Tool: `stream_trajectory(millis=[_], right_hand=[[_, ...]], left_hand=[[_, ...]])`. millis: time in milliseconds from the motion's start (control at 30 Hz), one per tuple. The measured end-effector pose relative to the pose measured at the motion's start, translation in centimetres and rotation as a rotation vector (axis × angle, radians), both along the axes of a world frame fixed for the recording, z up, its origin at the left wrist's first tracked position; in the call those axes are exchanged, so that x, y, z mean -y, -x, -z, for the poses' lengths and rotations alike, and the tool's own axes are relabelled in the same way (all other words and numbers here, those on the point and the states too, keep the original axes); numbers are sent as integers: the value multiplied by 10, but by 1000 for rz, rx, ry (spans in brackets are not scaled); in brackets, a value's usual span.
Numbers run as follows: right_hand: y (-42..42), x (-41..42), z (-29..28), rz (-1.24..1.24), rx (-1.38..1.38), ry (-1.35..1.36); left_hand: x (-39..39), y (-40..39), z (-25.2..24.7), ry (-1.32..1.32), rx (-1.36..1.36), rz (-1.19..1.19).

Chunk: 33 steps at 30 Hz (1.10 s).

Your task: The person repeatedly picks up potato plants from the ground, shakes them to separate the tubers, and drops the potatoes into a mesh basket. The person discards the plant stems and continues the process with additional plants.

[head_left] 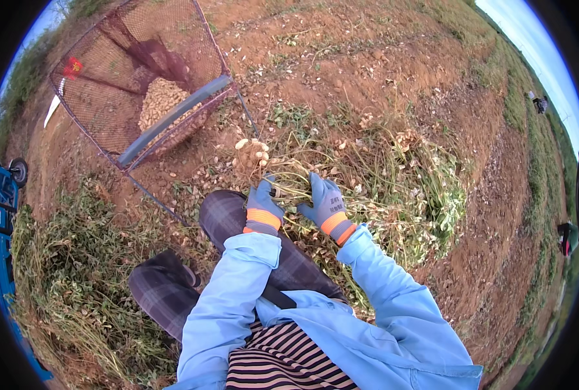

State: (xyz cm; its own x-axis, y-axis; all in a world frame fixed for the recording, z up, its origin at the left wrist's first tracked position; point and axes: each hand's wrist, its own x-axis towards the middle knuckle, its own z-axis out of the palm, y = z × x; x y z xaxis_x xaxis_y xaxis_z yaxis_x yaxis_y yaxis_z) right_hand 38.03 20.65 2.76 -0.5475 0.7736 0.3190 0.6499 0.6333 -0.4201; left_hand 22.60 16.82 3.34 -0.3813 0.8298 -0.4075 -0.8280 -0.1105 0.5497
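My left hand (263, 199), in a grey-blue coated glove with an orange cuff, grips the stems of a peanut plant (289, 181). A cluster of pale peanut pods (259, 153) hangs at the root end, just beyond my left fingertips. My right hand (324, 197), gloved alike, is at the leafy side of the same stems. Its thumb and fingers stand apart with stems between them; whether they press on the stems is hidden. Under and beyond both hands lies a heap of pulled peanut vines (397, 180), some with pods attached.
A framed mesh net (118, 63) with a grey bar (177, 119) across its near side holds a pile of peanuts (160, 105). More vines (79, 287) lie at left. A blue vehicle (1, 204) stands at the far left. Bare reddish soil (494, 204) stretches to the right.
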Motion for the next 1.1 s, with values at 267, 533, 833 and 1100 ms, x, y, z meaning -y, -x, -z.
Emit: stream_trajectory(millis=[267,533,833,1100], right_hand=[[37,-10,-16,74,88,63],[97,-4,-47,57,151,-262],[123,28,-54,-101,-102,-340],[117,18,-54,-92,-46,-69]], left_hand=[[8,15,-24,-357,217,118],[18,53,-24,-331,-470,32],[33,90,-32,-78,-179,-169],[30,92,-26,26,-1204,-141]])
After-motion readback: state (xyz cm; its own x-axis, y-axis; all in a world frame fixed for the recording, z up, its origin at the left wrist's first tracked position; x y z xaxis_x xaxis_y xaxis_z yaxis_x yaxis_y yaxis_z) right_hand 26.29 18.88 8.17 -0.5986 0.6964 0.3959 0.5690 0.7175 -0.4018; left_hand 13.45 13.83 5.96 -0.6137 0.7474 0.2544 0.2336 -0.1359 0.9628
